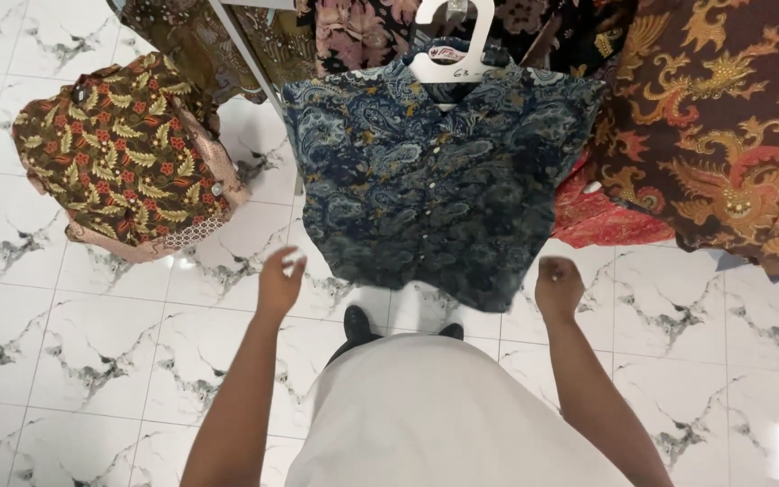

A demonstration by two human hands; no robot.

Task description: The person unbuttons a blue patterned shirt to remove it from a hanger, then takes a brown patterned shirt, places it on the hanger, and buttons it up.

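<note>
Two hands are hovering just below the shirt (435, 180) hem: left hand (279, 281) fingers loosely spread, right hand (558, 287) curled, neither touching it.

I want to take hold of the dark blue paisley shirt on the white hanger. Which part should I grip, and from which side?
Probably the two lower side edges of the blue paisley shirt, one per hand, coming from below. It hangs flat, facing you, from the white hanger, hem free. The left hand and right hand are already near its bottom corners.
</note>
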